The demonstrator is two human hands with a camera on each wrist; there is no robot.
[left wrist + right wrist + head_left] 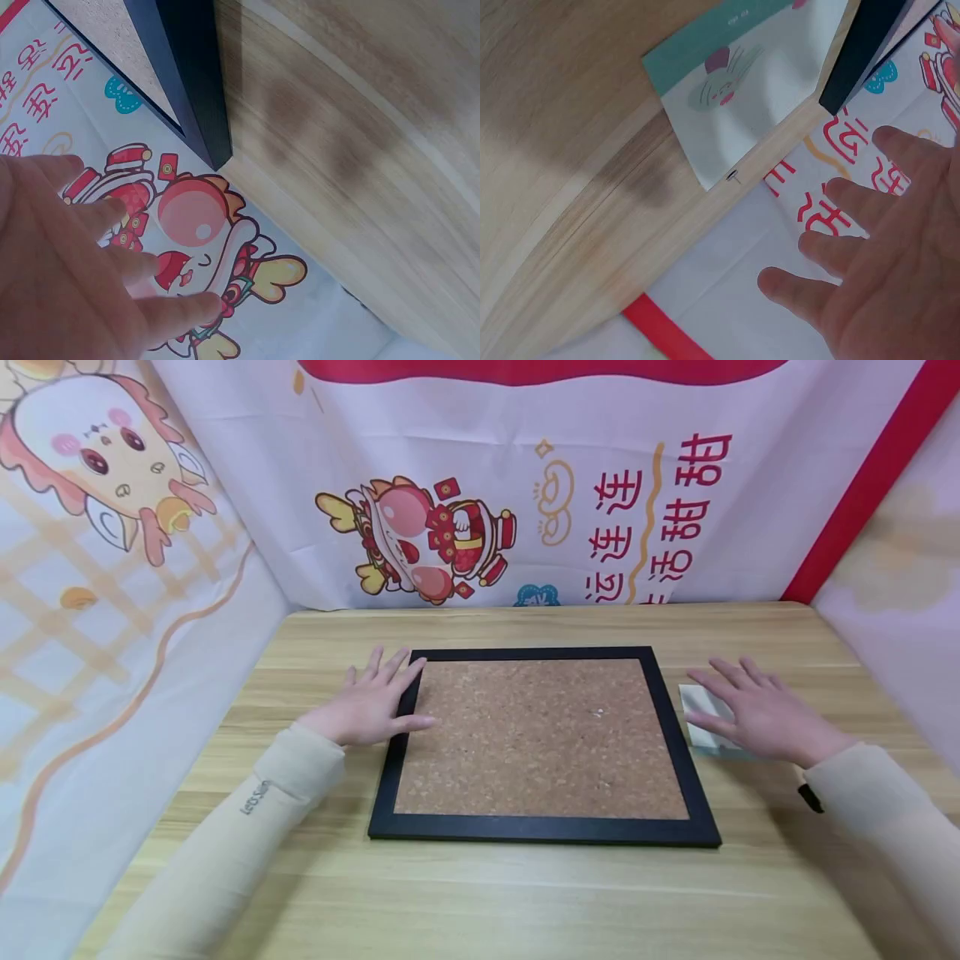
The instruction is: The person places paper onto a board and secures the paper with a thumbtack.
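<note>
A cork board [525, 739] with a black frame [540, 831] lies flat on the wooden table. Over its left edge my left hand [367, 706] is spread with straight fingers, holding nothing; whether it touches the frame I cannot tell. My right hand [765, 710] hovers palm down to the right of the board, fingers spread, with nothing in it. Beneath it is a white paper sheet [739, 97] with a green band and a small drawn animal, partly hidden in the head view. Just beyond the sheet's edge lies a small pin-like thing [733, 177].
A tiny shiny mark or piece [597, 712] shows on the cork, too small to name. The wooden table [517, 902] ends at a white printed cloth [480, 452] at the back. More printed cloth [90, 635] hangs at the left.
</note>
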